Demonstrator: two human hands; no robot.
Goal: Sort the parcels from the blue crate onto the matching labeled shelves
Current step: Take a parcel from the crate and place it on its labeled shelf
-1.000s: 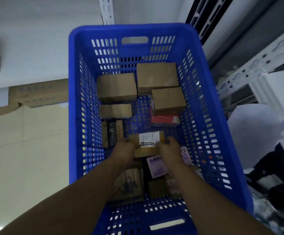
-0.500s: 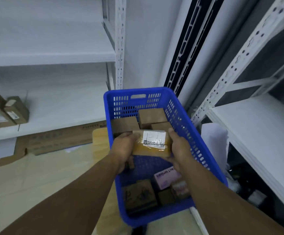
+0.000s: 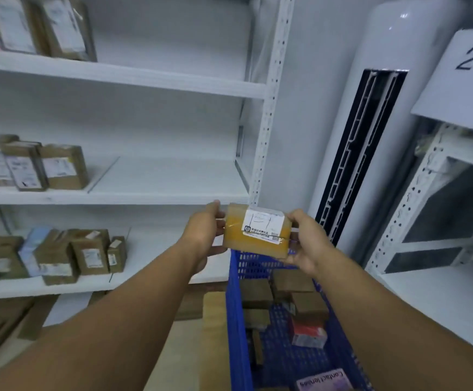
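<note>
The left hand [image 3: 204, 235] grips the left end of the tape-wrapped parcel [image 3: 253, 239] and the right hand [image 3: 307, 245] its right end, holding it above the far rim of the blue crate [image 3: 236, 306], long axis running hand to hand, label [image 3: 262, 225] facing the camera. The stocked shelving [image 3: 116, 198] lies on the left hand's side; the label's handwriting is unreadable, and the right-hand sign [image 3: 466, 80] is cut off after "2-".

The parcel [image 3: 238, 238] is amber-yellow under glossy tape, its label [image 3: 262, 224] white with black print. The crate [image 3: 236, 320] is bright blue, its walls a grid of small slots. In it lie plain brown boxes [image 3: 257, 293], a red-and-white box [image 3: 308, 333] and a lilac box [image 3: 325, 382] with dark lettering. The shelves [image 3: 159, 179] are white, the cartons [image 3: 63, 167] on them brown with white labels, one packet [image 3: 33, 246] pale blue. The sign [image 3: 472, 57] is white with dark handwriting.
</note>
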